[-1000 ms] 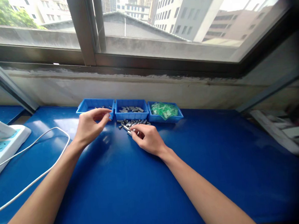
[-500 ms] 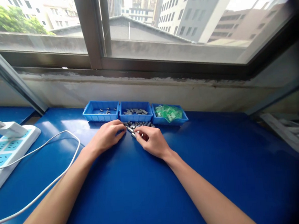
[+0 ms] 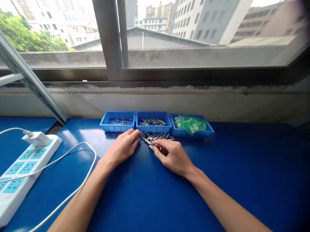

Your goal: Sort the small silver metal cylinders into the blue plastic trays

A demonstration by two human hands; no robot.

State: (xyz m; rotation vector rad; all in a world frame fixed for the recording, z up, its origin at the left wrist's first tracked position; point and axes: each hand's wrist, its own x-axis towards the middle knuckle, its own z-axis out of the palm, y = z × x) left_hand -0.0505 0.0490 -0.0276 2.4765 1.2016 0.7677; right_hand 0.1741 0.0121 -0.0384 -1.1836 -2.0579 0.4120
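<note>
My right hand (image 3: 172, 155) is closed in a pinch at the near edge of a pile of small metal pieces (image 3: 159, 136). A short silvery metal rod (image 3: 147, 141) sticks out from its fingertips toward the left, and another metal piece lies close below it. Just left of the pile, my left hand (image 3: 122, 147) rests low over the table with thumb and forefinger brought together. Something tiny and shiny shows at those fingertips, too small to name. Behind the pile, the middle blue bin (image 3: 153, 127) holds similar metal pieces.
The left blue bin (image 3: 118, 127) holds several small screws. In the right blue bin (image 3: 208, 130) lies a green plastic bag (image 3: 190, 123). A white power strip (image 3: 25, 176) with a plugged-in charger (image 3: 38, 138) and a looping white cable (image 3: 91, 171) occupies the left side.
The view has turned left, so everything appears farther right and slightly lower. My left fingertips have drawn closer together; the right hand keeps its pinch by the pile.
</note>
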